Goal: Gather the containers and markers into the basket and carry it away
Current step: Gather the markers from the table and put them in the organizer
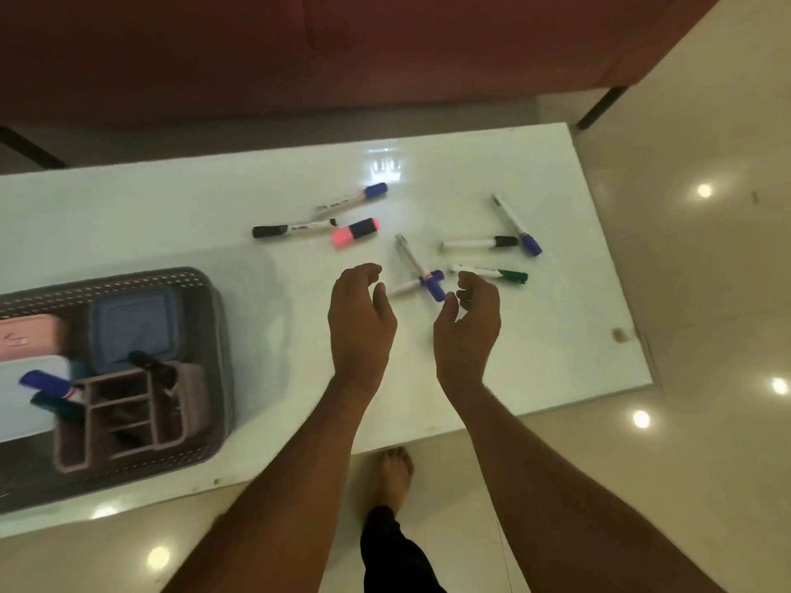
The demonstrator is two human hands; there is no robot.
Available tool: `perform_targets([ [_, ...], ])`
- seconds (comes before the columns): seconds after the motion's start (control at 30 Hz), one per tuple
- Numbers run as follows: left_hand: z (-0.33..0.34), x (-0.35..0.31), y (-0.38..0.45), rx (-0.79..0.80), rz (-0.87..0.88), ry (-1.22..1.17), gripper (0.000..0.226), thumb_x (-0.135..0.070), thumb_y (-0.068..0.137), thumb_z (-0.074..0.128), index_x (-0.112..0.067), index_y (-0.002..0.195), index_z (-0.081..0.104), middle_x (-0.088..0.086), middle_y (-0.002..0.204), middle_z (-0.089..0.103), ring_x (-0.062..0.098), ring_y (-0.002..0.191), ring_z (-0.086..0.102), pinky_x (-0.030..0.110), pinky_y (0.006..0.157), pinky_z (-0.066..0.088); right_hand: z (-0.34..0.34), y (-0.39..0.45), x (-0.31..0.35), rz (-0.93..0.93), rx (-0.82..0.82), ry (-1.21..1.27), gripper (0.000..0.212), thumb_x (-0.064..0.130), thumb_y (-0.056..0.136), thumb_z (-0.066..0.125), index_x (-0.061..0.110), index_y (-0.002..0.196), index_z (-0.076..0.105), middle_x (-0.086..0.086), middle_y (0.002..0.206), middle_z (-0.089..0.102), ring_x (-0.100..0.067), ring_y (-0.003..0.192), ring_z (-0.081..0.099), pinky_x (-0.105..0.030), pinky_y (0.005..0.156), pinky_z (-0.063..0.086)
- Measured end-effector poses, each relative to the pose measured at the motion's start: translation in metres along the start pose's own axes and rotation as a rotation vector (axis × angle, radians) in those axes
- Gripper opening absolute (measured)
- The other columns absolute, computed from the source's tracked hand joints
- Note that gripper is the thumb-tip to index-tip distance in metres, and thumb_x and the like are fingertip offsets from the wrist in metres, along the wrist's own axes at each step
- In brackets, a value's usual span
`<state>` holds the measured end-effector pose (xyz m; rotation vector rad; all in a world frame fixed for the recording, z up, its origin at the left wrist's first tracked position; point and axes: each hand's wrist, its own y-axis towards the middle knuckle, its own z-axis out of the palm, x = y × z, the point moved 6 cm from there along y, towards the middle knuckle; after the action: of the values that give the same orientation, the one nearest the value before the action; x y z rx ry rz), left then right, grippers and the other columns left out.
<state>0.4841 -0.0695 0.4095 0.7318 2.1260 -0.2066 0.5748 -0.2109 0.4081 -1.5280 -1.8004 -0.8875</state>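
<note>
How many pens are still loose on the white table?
8: blue-capped marker, black-capped marker, pink highlighter up top; two crossed blue-capped centre; black-capped, blue-capped, green-capped right.

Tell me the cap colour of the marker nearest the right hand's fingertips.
Green, on the green-capped marker; the head view shows it by the right hand.

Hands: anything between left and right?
In the head view, two crossed blue-capped markers lie on the table in the gap between the left hand and right hand fingertips; neither hand touches them.
</note>
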Motion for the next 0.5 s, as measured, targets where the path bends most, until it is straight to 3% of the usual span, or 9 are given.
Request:
perform_targets([
  [0.17, 0.052, 0.010, 0.002, 0.176, 0.030, 0.200, 0.025, -0.011, 0.098, 0.064, -0.009, 0.122, 0.064, 0.007, 0.119, 0.067, 0.027, 0.112, 0.062, 0.040, 0.101, 0.051, 0.006, 0.012, -0.051, 0.189, 0.076, -0.117, 0.030, 0.012, 0.096, 0.067, 0.012, 0.124, 0.058, 0.001, 0.114, 0.059, -0.022, 0.100, 0.063, -0.040, 0.091, 0.056],
  [0.3, 0.077, 0.015, 0.007, 0.297, 0.058, 0.441, 0.028, -0.020, 0.095, 0.070, -0.012, 0.121, 0.065, 0.008, 0.116, 0.067, 0.028, 0.108, 0.060, 0.038, 0.093, 0.049, 0.016, 0.020, -0.066, 0.336, 0.187, -0.192, 0.044, 0.026, 0.091, 0.076, 0.016, 0.125, 0.049, 0.000, 0.121, 0.051, -0.016, 0.098, 0.056, -0.027, 0.089, 0.051],
  [0.4, 0.083, 0.017, 0.009, 0.318, 0.070, 0.561, 0.021, -0.021, 0.095, 0.071, -0.015, 0.114, 0.066, 0.006, 0.105, 0.067, 0.025, 0.096, 0.061, 0.035, 0.082, 0.050, 0.019, 0.021, -0.072, 0.363, 0.238, -0.229, 0.050, 0.015, 0.090, 0.075, 0.016, 0.129, 0.045, -0.002, 0.128, 0.050, -0.019, 0.107, 0.058, -0.022, 0.088, 0.041],
  [0.5, 0.080, 0.017, 0.003, 0.346, 0.006, 0.551, 0.017, -0.019, 0.095, 0.069, -0.013, 0.111, 0.064, 0.007, 0.104, 0.065, 0.024, 0.094, 0.062, 0.034, 0.080, 0.053, 0.016, 0.022, -0.074, 0.397, 0.242, -0.193, 0.047, 0.005, 0.089, 0.069, 0.014, 0.129, 0.047, 0.001, 0.120, 0.052, -0.018, 0.104, 0.059, -0.020, 0.085, 0.039],
])
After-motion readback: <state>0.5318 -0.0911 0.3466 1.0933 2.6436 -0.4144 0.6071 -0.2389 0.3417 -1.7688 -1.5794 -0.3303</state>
